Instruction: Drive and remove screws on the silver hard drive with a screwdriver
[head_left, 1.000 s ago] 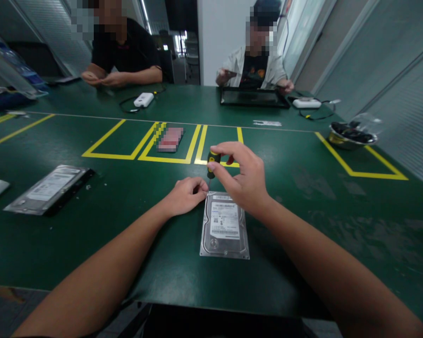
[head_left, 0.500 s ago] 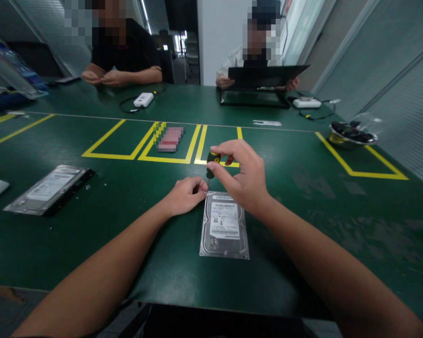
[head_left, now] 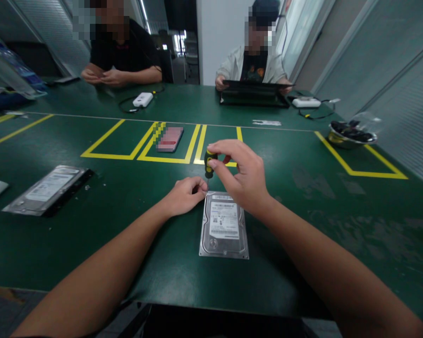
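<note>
A hard drive [head_left: 224, 230] lies label up on the green table in front of me. My right hand [head_left: 245, 173] grips a short black-and-yellow screwdriver [head_left: 209, 164] by its handle, thumb on one side and fingers on the other. The screwdriver stands upright, its shaft pointing down at the drive's far left corner. My left hand [head_left: 187, 196] is closed at that same corner, with thumb and fingertips close to the screwdriver's tip. Whatever the left fingertips may pinch there is too small to make out.
Another hard drive [head_left: 49, 190] rests at the left, small bits beside it. A phone-like slab [head_left: 171, 139] sits inside yellow tape. A bowl of dark items [head_left: 352, 134] stands right. Across the table are two people, one holding a dark panel [head_left: 255, 94], and white boxes with cables [head_left: 143, 99].
The screwdriver handle has turned and shifted slightly left in my right hand's fingers. My left hand and the drive stay put. Across the table, the dark panel has been lowered.
</note>
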{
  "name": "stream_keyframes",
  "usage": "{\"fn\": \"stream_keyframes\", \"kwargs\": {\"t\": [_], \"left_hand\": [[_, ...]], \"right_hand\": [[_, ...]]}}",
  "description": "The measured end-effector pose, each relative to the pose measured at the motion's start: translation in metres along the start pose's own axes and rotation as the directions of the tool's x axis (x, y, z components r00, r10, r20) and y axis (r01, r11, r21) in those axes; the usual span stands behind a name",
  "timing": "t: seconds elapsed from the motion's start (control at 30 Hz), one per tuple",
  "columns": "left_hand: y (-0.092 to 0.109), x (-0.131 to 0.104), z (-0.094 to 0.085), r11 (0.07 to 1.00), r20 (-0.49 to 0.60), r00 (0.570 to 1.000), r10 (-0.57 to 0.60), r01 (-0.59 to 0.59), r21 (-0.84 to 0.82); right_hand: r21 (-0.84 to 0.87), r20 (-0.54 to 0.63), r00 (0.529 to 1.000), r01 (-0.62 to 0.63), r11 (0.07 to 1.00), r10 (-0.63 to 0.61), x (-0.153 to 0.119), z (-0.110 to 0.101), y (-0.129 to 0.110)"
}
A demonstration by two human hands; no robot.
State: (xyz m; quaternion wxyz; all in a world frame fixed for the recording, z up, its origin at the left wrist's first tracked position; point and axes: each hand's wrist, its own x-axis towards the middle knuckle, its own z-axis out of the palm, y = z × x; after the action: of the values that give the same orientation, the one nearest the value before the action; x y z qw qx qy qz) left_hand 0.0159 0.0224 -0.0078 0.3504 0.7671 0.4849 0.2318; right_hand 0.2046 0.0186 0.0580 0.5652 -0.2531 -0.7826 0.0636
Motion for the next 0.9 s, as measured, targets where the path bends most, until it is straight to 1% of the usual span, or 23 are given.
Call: {"fn": "stream_keyframes", "kwargs": {"t": [0.17,0.37,0.6,0.77,0.9], "left_hand": [[0.0021,-0.0002,-0.0004,1.0,-0.001,1.0,-0.007,0.007,0.011],[0.0025,0.0009,-0.0004,1.0,0.014,0.999,-0.028,0.028,0.007],[0.0042,0.0,-0.0008,1.0,-0.006,1.0,-0.01,0.01,0.027],[0.0022,0.0006,-0.0004,0.999,-0.006,1.0,-0.013,0.013,0.033],[0.0019,0.0008,-0.0004,0.999,0.006,1.0,-0.012,0.012,0.038]], "right_hand": [[-0.014,-0.011,1.0,-0.007,1.0,0.007,0.0009,-0.0024,-0.0012],[-0.001,0.039,0.999,0.007,1.0,-0.007,0.0002,-0.0025,0.001],[-0.002,0.003,1.0,-0.025,1.0,0.025,0.0008,-0.0025,0.0017],[0.014,0.042,0.999,0.004,1.0,-0.005,0.0009,-0.0025,0.0009],[-0.024,-0.012,1.0,-0.014,1.0,0.014,0.0013,-0.0021,0.0027]]}}
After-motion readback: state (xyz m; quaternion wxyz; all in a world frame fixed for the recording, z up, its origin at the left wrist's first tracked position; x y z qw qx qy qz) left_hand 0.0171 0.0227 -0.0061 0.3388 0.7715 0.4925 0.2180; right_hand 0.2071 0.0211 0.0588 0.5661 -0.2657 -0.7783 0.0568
